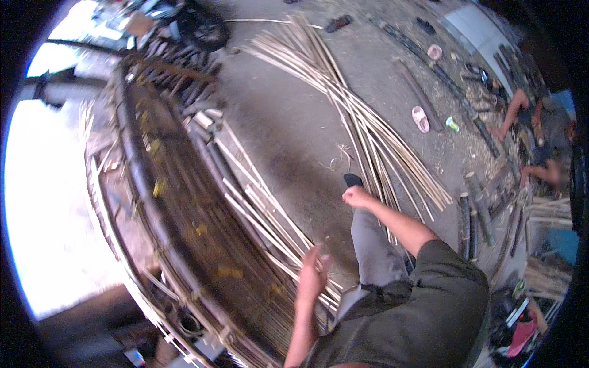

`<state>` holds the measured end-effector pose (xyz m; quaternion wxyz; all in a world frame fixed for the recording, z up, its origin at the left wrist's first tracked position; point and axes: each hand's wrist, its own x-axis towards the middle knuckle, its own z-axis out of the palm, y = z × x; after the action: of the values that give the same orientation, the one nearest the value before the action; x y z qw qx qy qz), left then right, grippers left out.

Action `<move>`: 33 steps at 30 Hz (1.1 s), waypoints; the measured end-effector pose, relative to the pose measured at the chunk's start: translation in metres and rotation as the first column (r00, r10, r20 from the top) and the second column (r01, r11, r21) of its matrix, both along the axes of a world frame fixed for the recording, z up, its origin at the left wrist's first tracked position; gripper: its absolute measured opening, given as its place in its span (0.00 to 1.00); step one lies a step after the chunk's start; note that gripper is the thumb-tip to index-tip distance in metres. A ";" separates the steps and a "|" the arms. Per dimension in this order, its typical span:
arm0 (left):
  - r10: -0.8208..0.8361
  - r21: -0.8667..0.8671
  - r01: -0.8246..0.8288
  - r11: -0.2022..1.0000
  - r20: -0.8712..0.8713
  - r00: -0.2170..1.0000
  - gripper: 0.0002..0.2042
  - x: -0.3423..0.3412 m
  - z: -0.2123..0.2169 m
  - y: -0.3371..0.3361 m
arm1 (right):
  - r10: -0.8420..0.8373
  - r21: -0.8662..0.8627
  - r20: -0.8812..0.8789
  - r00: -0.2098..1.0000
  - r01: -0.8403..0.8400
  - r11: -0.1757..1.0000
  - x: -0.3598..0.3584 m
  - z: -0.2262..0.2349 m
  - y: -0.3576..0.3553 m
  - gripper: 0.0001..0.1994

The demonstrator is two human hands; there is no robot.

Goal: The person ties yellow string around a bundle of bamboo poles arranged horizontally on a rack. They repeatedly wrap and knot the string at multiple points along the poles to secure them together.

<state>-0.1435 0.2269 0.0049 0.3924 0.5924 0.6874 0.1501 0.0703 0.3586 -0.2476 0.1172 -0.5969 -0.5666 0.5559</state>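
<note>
My left hand (313, 277) hangs low over the near ends of some pale split bamboo strips (261, 211). It is smeared by motion; its fingers look loosely apart and nothing shows in them. In front of my right leg, my right hand (354, 197) is closed in a loose fist, with nothing seen in it. A long bundle of pale strips (374, 132) lies crossed on the ground ahead, beyond that hand. To my left stretches a long brown slatted bamboo frame (190, 208) with yellow ties.
A motorbike wheel (202, 27) and stacked dark poles (181, 67) are at the far left. Pink sandals (421, 119), short bamboo lengths (469, 224) and long poles (442, 76) lie to the right. Another person (537, 132) sits low at the right edge.
</note>
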 end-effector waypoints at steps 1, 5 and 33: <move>-0.162 -0.066 0.163 0.984 0.026 0.986 0.20 0.032 -0.028 0.032 | -0.049 0.074 0.119 0.992 0.040 0.996 0.023 -0.046 0.040 0.12; -0.371 -0.375 0.397 0.838 0.141 0.918 0.34 0.118 -0.156 0.082 | -0.386 -0.007 0.456 0.802 0.437 0.899 0.113 -0.213 0.155 0.13; -0.112 -0.556 0.333 0.762 0.393 0.913 0.29 0.081 -0.239 0.116 | -0.609 0.396 0.513 0.605 0.463 0.793 0.203 -0.094 0.236 0.10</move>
<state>-0.0622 0.3433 -0.2337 0.6893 0.4771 0.5444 -0.0300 0.2731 0.5946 -0.3416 0.1536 -0.8696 -0.4243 0.2005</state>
